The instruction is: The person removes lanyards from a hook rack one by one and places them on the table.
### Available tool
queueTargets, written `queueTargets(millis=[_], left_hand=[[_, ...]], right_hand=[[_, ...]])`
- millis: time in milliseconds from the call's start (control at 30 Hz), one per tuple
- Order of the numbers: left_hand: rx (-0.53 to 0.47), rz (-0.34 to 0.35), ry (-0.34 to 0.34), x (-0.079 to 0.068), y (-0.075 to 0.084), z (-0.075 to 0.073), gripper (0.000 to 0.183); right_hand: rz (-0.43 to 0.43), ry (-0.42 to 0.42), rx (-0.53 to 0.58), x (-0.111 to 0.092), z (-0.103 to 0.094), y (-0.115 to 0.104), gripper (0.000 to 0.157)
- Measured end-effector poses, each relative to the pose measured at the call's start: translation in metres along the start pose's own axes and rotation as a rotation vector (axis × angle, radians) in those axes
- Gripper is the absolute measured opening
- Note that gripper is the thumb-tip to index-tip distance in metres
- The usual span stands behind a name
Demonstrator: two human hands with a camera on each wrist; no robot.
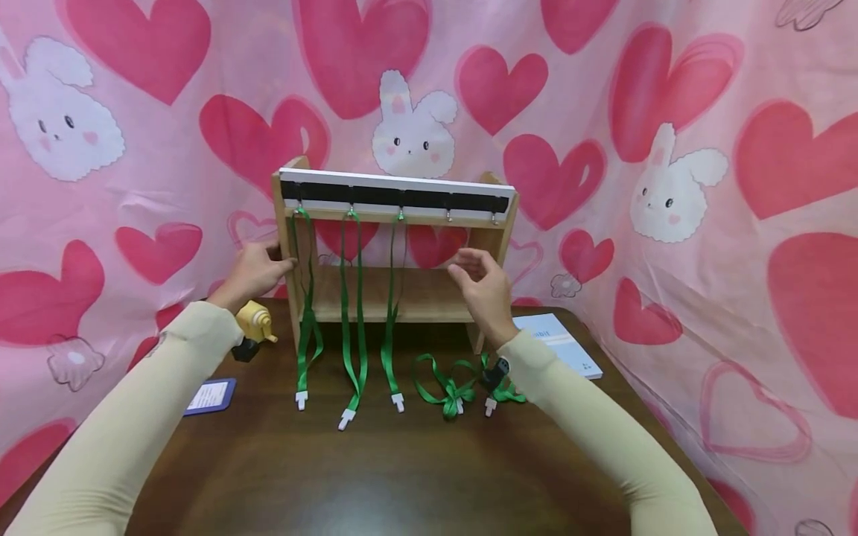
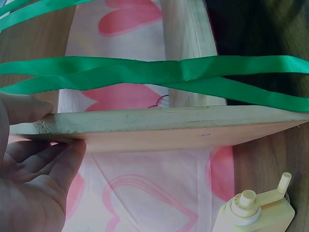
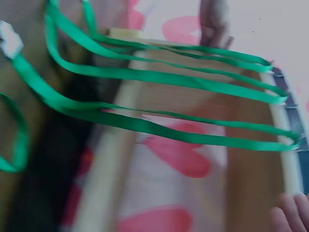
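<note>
A wooden rack (image 1: pixel 429 290) stands on the table, with a white-and-black strip (image 1: pixel 375 195) of small hooks along its top. Green lanyards hang from three hooks: a left one (image 1: pixel 308 327), a middle one (image 1: pixel 345 320) and a third (image 1: pixel 389 335). Two hooks on the right are bare. My left hand (image 1: pixel 257 272) grips the rack's left side panel (image 2: pixel 145 121), thumb on one face and fingers on the other. Before the rack's right half, my right hand (image 1: pixel 484 286) hovers with loosely bent fingers and holds nothing. Below it lie two loose green lanyards (image 1: pixel 447 388).
A small yellow object with a crank-like arm (image 1: pixel 255 321) stands left of the rack. Nearer on that side lies a blue-edged card (image 1: pixel 211 396). A light blue booklet (image 1: pixel 559 344) lies at the right. Pink heart-patterned cloth (image 1: pixel 570 89) hangs behind the table.
</note>
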State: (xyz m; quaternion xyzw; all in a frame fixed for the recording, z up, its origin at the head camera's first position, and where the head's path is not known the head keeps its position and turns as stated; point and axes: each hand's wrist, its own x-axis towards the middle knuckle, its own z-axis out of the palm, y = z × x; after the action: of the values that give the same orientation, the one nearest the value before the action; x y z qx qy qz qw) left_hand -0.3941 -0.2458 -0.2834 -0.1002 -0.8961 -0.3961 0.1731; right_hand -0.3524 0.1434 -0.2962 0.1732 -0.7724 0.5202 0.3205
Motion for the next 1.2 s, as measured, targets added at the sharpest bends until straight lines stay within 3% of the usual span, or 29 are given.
queueTargets(millis=[167,300,500,733,1033,1200], left_hand=[[0.002,0.008,-0.006,-0.001,0.000,-0.002,0.044],[0.006,0.013,-0.020,-0.001,-0.001,-0.001,0.044],[0.009,0.005,-0.020,-0.001,-0.001,0.000,0.046],[0.006,-0.002,-0.033,0.000,-0.001,-0.004,0.049],[0.024,0.028,-0.007,0.001,-0.001,-0.002,0.044],[0.029,0.036,-0.005,-0.001,0.000,-0.002,0.043]], right_hand=[[-0.068,-0.104,-0.076,0.027,0.019,-0.028,0.036],[-0.032,-0.157,-0.078,0.037,0.042,-0.037,0.043],[0.108,-0.092,-0.054,0.049,0.065,-0.042,0.036],[0.276,-0.080,0.086,0.055,0.081,-0.053,0.034],[0.264,-0.034,0.172,0.055,0.100,-0.058,0.020],[0.231,-0.010,0.227,0.057,0.100,-0.052,0.017]])
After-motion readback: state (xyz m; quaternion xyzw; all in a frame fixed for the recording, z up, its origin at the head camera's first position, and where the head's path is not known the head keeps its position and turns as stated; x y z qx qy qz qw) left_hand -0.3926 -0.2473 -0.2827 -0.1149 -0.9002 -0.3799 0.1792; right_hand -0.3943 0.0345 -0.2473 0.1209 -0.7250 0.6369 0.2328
